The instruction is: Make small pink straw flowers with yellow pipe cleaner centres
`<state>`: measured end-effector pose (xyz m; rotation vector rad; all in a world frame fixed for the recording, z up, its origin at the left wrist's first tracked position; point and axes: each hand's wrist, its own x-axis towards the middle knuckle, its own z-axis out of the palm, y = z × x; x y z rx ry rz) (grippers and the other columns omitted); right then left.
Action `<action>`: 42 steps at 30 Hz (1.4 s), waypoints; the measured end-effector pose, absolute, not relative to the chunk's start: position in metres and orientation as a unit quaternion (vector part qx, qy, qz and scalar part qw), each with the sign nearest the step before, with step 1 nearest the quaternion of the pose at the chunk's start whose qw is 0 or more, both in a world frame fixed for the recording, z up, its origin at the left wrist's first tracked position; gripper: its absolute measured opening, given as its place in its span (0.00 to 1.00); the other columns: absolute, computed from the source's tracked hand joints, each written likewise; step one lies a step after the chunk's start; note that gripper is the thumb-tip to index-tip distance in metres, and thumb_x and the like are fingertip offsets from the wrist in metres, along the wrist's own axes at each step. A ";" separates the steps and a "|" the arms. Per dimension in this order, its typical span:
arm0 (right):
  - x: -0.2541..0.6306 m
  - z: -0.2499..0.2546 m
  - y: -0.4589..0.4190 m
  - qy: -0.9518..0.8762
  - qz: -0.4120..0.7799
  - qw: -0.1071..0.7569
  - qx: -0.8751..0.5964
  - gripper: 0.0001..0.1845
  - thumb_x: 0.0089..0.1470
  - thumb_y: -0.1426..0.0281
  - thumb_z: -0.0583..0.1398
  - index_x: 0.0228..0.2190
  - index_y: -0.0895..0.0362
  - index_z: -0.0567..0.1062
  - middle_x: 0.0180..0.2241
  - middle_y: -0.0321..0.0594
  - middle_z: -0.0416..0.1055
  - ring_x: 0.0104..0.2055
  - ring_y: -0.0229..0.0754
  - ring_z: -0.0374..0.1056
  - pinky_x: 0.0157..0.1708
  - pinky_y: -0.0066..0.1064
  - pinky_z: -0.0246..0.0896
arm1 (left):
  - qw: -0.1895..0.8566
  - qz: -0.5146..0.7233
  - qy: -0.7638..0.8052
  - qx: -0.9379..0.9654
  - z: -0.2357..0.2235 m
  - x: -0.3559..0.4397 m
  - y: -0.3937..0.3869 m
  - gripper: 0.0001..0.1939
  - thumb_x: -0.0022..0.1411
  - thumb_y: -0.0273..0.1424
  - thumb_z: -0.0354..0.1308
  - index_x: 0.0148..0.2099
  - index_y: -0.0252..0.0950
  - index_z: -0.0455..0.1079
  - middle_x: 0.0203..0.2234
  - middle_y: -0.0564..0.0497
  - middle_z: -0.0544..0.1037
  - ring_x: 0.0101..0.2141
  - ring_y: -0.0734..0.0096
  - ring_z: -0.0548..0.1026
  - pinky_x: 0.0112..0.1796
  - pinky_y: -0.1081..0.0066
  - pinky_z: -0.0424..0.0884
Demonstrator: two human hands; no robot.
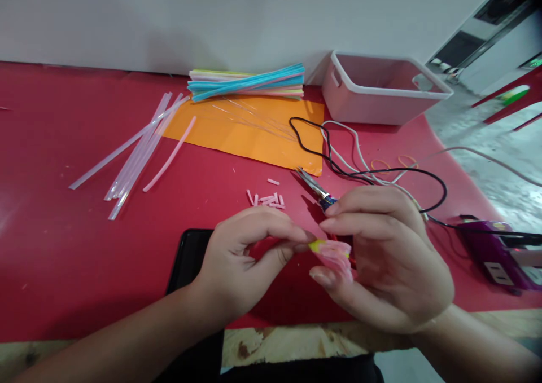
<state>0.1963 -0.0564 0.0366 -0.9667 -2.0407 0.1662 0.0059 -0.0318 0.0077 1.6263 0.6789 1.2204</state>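
Note:
Between my two hands is a small pink fuzzy piece (336, 257) with yellow at one end, apparently made of pipe cleaner. My left hand (241, 259) pinches its yellow end between thumb and forefinger. Around the pink part, the fingers of my right hand (389, 264) are apart, its thumb close to the lower side; whether the thumb touches it I cannot tell. Just beyond my right fingertips lie scissors (314, 185), blades pointing away, handles partly hidden by that hand. Several short pink cut pieces (271, 199) are scattered on the red tabletop (63, 247) beyond my left hand.
A pipe-cleaner bundle (249, 84) rests by the wall on an orange sheet (254, 140). Clear glue sticks (139, 160) and a pink pipe cleaner (169, 154) lie left. A pink bin (364, 106), cables (339, 166) and a purple power strip (486, 259) are right; a black phone-like slab (182, 259) is near.

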 end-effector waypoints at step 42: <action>0.207 0.048 -0.052 -0.797 0.052 0.417 -0.433 0.05 0.56 0.75 0.57 0.30 0.56 0.73 0.30 0.40 0.72 0.36 0.44 0.69 0.38 0.40 0.64 | 0.792 0.413 0.316 0.319 0.007 0.014 -0.028 0.07 0.56 0.29 0.67 0.36 0.35 0.73 0.26 0.55 0.75 0.30 0.77 0.76 0.36 0.73 0.79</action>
